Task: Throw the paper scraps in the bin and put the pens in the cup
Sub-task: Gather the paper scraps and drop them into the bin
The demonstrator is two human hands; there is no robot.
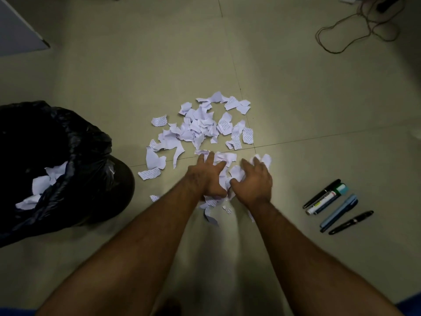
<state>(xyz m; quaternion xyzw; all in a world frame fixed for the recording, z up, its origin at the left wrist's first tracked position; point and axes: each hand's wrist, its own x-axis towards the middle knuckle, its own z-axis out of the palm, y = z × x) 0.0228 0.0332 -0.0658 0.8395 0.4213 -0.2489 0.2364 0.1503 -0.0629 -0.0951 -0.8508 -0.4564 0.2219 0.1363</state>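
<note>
lying between and under both hands: paper scraps; pens rightward

The floor is made of big pale tiles, a soft greenish cream colour. Thin dark lines run between the tiles and cross near the middle. The light is brightest in the middle of the floor, and the corners are dim. A thin cord lies in loose loops on the floor at the top right. At the top left is a flat grey board with a pale edge.
</note>
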